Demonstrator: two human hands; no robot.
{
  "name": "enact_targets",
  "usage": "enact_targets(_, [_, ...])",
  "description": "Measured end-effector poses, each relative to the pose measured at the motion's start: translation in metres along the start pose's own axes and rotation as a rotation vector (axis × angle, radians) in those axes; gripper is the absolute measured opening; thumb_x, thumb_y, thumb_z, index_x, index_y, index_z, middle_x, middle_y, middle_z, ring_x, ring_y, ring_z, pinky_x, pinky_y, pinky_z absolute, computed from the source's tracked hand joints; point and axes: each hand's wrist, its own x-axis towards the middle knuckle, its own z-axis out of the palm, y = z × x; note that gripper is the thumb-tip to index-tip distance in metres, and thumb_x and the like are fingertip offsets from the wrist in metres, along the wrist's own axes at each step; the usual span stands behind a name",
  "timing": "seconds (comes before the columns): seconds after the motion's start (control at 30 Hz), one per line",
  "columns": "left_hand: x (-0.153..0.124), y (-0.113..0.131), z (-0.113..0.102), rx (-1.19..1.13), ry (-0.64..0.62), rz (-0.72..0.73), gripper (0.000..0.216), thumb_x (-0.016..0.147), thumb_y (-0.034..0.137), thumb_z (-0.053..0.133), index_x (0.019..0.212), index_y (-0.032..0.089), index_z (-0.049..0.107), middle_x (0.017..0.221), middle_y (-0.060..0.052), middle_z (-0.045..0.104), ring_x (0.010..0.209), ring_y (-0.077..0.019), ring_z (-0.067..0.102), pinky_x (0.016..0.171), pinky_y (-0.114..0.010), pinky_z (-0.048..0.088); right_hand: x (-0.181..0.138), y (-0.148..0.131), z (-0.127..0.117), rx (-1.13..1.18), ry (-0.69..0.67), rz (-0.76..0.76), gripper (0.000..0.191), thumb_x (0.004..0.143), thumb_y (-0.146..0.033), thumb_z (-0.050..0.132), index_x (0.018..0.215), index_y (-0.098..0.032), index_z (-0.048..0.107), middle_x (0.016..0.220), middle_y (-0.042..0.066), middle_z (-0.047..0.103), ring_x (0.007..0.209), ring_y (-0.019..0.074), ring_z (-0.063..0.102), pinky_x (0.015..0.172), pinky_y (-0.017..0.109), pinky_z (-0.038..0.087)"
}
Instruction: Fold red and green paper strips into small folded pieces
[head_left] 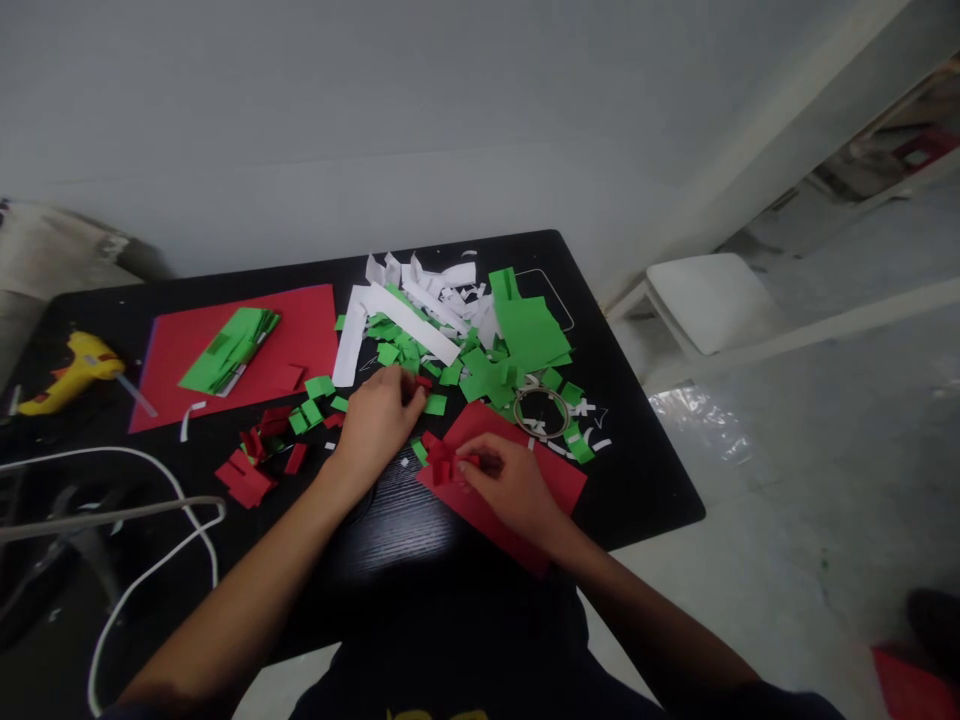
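My left hand (381,412) is closed, thumb and forefinger around a small red paper piece (424,382), beside the loose green paper scraps (405,345). My right hand (511,482) pinches a red folded paper piece (469,459) over the near-left part of a red paper sheet (551,485). Next to those fingertips, more folded red paper pieces (441,466) rest on the sheet. Just beyond the sheet lies a round metal ring (541,412), with white and green scraps about it.
White paper strips (412,320) and larger green sheets (532,335) heap at the table's back. To the left are a red sheet (169,365) bearing a green paper stack (229,350), a yellow glue gun (75,375) and a white cable (161,570). A white stool (712,295) stands right.
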Motion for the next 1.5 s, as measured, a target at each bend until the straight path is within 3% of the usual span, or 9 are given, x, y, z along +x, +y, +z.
enact_targets(0.17, [-0.011,-0.01,-0.01,-0.1,0.06,0.046,0.013,0.099,0.028,0.058,0.103,0.019,0.067,0.099,-0.007,0.074,0.091,-0.0258,0.071,0.082,-0.036,0.055,0.001,-0.002,0.003,-0.005,-0.023,0.009,0.009,0.085,-0.02,0.069,0.092,-0.019,0.074,0.091,0.005,0.08,0.084,0.0207,0.076,0.079,0.035,0.061])
enact_targets(0.33, [-0.005,-0.01,0.003,-0.042,-0.039,0.112,0.022,0.095,0.023,0.062,0.114,0.015,0.068,0.111,-0.015,0.069,0.102,-0.0318,0.068,0.091,-0.043,0.055,0.002,-0.004,0.004,-0.007,-0.025,-0.019,0.009,0.084,-0.02,0.068,0.091,-0.018,0.074,0.09,0.005,0.079,0.084,0.0206,0.076,0.08,0.035,0.061])
enact_targets(0.6, [0.009,-0.01,0.013,-0.075,-0.053,0.118,0.002,0.093,0.019,0.064,0.093,0.018,0.065,0.096,-0.01,0.069,0.094,-0.0301,0.068,0.086,-0.041,0.055,-0.001,-0.001,0.001,0.005,-0.007,-0.006,0.008,0.084,-0.02,0.068,0.09,-0.019,0.073,0.089,0.005,0.078,0.083,0.0206,0.076,0.079,0.035,0.061])
enact_targets(0.73, [0.011,-0.012,0.01,-0.101,-0.037,0.114,0.009,0.097,0.022,0.061,0.09,0.019,0.064,0.095,-0.009,0.069,0.095,-0.0282,0.068,0.088,-0.039,0.055,0.0,0.0,0.002,0.004,-0.004,-0.01,0.008,0.084,-0.021,0.069,0.091,-0.019,0.073,0.09,0.005,0.079,0.084,0.0204,0.076,0.08,0.035,0.061])
enact_targets(0.87, [0.013,-0.013,0.009,-0.107,-0.025,0.108,0.012,0.099,0.022,0.057,0.102,0.017,0.068,0.102,-0.011,0.069,0.101,-0.0284,0.068,0.094,-0.04,0.055,0.002,0.0,0.003,0.004,-0.016,-0.016,0.01,0.085,-0.021,0.069,0.092,-0.018,0.074,0.091,0.005,0.079,0.085,0.0203,0.076,0.08,0.034,0.061])
enact_targets(1.0, [0.013,-0.013,0.013,-0.095,-0.041,0.107,0.03,0.095,0.018,0.058,0.123,0.016,0.069,0.11,-0.013,0.067,0.101,-0.0295,0.068,0.095,-0.043,0.056,0.001,-0.002,0.002,-0.001,-0.015,-0.011,0.008,0.085,-0.021,0.069,0.091,-0.018,0.073,0.09,0.005,0.079,0.084,0.0201,0.076,0.08,0.033,0.061])
enact_targets(1.1, [0.015,-0.014,0.017,-0.091,-0.042,0.099,0.031,0.095,0.021,0.058,0.122,0.017,0.072,0.105,-0.012,0.065,0.094,-0.0293,0.067,0.092,-0.045,0.056,0.0,-0.002,0.001,-0.013,-0.009,-0.013,0.009,0.086,-0.022,0.069,0.092,-0.018,0.073,0.09,0.005,0.079,0.084,0.0201,0.076,0.079,0.033,0.06])
enact_targets(1.27, [0.018,-0.017,0.018,-0.11,-0.005,0.103,0.024,0.098,0.024,0.053,0.102,0.019,0.076,0.098,-0.01,0.064,0.092,-0.0275,0.066,0.09,-0.042,0.057,-0.001,-0.003,-0.001,-0.021,-0.005,-0.014,0.008,0.086,-0.021,0.068,0.092,-0.018,0.073,0.091,0.005,0.079,0.085,0.0201,0.076,0.079,0.033,0.061])
enact_targets(1.5, [0.018,-0.016,0.021,-0.16,0.016,0.222,0.036,0.096,0.016,0.053,0.125,0.022,0.072,0.116,-0.011,0.066,0.108,-0.0271,0.065,0.101,-0.043,0.054,0.0,-0.004,0.0,-0.03,-0.002,-0.017,0.007,0.085,-0.021,0.069,0.09,-0.019,0.072,0.091,0.005,0.079,0.085,0.02,0.076,0.081,0.035,0.061])
